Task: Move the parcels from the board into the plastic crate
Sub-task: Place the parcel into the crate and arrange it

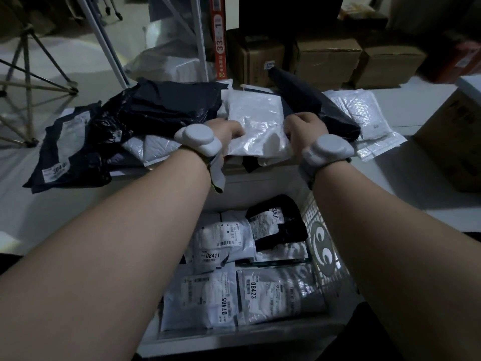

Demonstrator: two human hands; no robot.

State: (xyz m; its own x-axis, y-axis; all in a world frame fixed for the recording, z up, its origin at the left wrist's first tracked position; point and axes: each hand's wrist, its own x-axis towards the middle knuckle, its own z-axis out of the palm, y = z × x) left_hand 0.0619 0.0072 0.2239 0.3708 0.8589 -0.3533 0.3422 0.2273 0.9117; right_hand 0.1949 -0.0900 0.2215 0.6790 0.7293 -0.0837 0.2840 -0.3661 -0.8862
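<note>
A white plastic parcel (256,121) lies on top of the pile on the board (15,178). My left hand (226,131) grips its left edge and my right hand (302,131) grips its right edge. Both wrists carry grey sensor bands. Around it lie black parcels (156,108) and a bubble-wrap parcel (364,113). Below my arms stands the white plastic crate (325,246), holding several labelled parcels, among them a grey one marked 08423 (276,290) and a white one marked 08411 (223,246).
Cardboard boxes (328,58) stand behind the board, and another box (453,142) sits at the right. A red upright post (220,37) and tripod legs (28,61) stand at the back left.
</note>
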